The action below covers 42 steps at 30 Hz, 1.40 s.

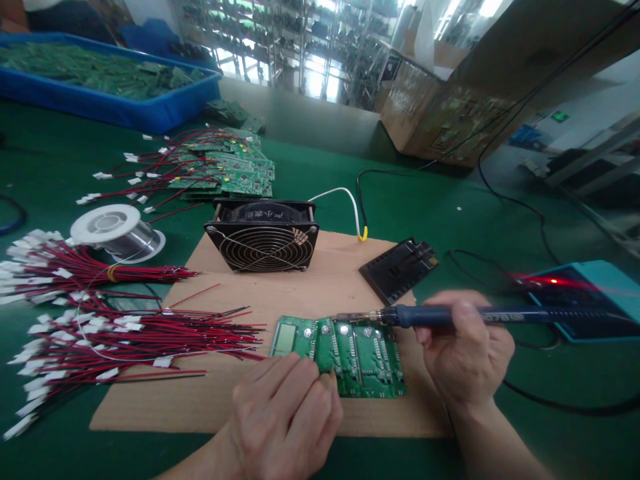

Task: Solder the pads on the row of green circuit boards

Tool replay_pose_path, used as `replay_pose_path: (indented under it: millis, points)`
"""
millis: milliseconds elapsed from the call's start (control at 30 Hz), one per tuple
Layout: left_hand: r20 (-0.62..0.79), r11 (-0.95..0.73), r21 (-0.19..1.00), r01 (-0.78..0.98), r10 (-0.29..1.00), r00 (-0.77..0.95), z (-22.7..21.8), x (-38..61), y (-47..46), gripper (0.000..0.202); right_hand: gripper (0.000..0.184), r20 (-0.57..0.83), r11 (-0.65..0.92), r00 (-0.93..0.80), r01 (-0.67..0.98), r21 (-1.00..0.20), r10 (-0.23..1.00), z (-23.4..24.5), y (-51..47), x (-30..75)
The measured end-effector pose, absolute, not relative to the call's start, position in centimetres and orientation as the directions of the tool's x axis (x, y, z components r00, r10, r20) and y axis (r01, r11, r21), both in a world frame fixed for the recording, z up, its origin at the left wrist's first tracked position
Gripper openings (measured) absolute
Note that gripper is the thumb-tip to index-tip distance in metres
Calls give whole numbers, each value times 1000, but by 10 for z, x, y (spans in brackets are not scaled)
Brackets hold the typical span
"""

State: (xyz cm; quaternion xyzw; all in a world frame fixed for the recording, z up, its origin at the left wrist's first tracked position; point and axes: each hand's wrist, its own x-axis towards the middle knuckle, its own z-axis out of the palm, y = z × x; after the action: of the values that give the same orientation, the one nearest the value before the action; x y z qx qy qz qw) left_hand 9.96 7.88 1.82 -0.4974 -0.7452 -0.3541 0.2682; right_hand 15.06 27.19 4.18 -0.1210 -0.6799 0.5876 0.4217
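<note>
My right hand grips a dark blue soldering iron by its handle, the iron lying nearly level and pointing left. Its tip is at the upper edge of a green circuit board panel made of several joined boards. My left hand is closed over the panel's lower left, fingers curled under; what they hold is hidden. A thin strand of solder wire runs from a white spool across the red and black wires toward my left hand. Cardboard lies under the panel.
A black fan stands behind the panel, with a black plastic fixture to its right. Wired boards are piled behind, near a blue tray of boards. A teal box with a red light sits right; cables cross there.
</note>
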Motion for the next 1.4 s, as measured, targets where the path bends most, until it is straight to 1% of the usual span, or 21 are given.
replay_pose_path:
  millis: [133,267,633,867,1000,1167,1400]
  points:
    - [773,225,284,932,522,-361,19,102,80,16,24,435,266,-583,-356,-896,686,43,273,151]
    - [765,233,299,925,521,-378,17,102,80,17,25,447,282,-583,-355,-891,678,42,274,153]
    - [764,254,294,921,517,-387,14,101,79,22,26,436,280,-611,-339,-898,661,42,273,152]
    - [770,247,301,921,507,-388,13,101,80,20,25,441,290,-619,-334,-897,650,40,274,155]
    - [778,220,308,926,502,-378,14,101,80,17,23,431,269,-598,-344,-899,676,40,274,157]
    - [766,242,297,924,517,-382,12,102,78,19,24,440,288,-570,-339,-895,694,38,276,157]
    - [773,246,295,923,506,-382,12,101,80,20,24,436,289,-604,-329,-899,667,37,276,157]
